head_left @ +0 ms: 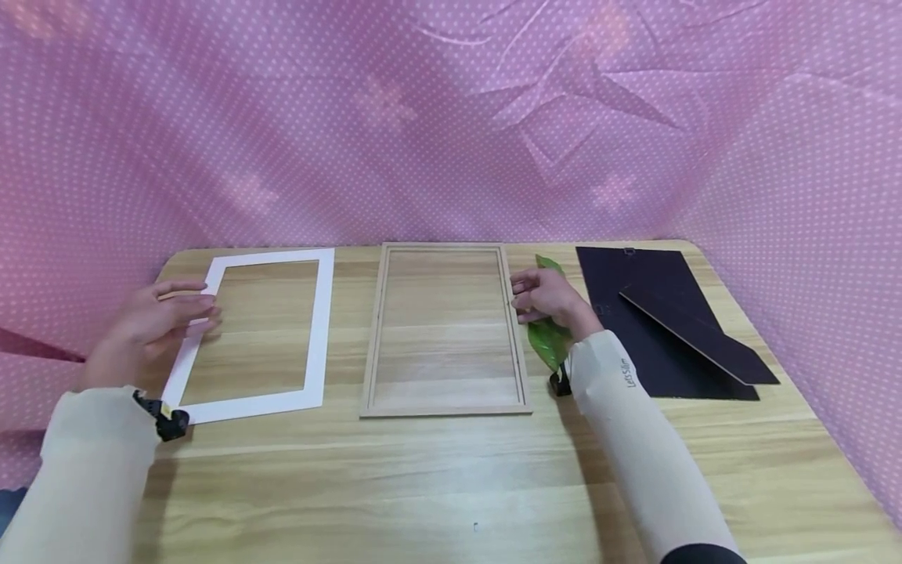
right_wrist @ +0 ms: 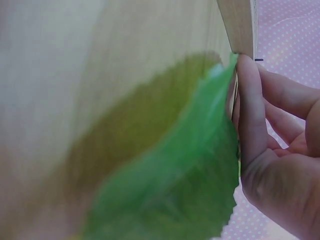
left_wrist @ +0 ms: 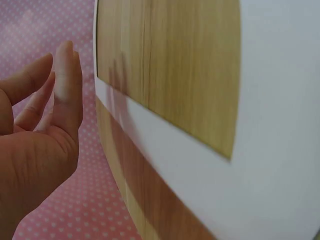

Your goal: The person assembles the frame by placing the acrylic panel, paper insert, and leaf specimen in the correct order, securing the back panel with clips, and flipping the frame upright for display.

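My left hand [head_left: 169,313] is over the left border of a white picture mat [head_left: 317,337]. In the left wrist view its relaxed fingers stand apart from the mat and cast a shadow on it. My right hand [head_left: 553,298] reaches to the right rim of a wooden picture frame [head_left: 521,368], fingertips right at the rim. Beneath that hand is a green leaf [head_left: 548,345], partly hidden by it. In the right wrist view the leaf's tip [right_wrist: 233,60] is beside the thumb. The frame lies flat, with a clear pane [head_left: 444,329] inside its rim.
A black backing board [head_left: 606,274] with a slanting easel leg [head_left: 690,333] lies on the right of the wooden table [head_left: 395,486]. Pink dotted cloth [head_left: 317,133] hangs behind the table and along both sides. Small black cameras are strapped to both wrists.
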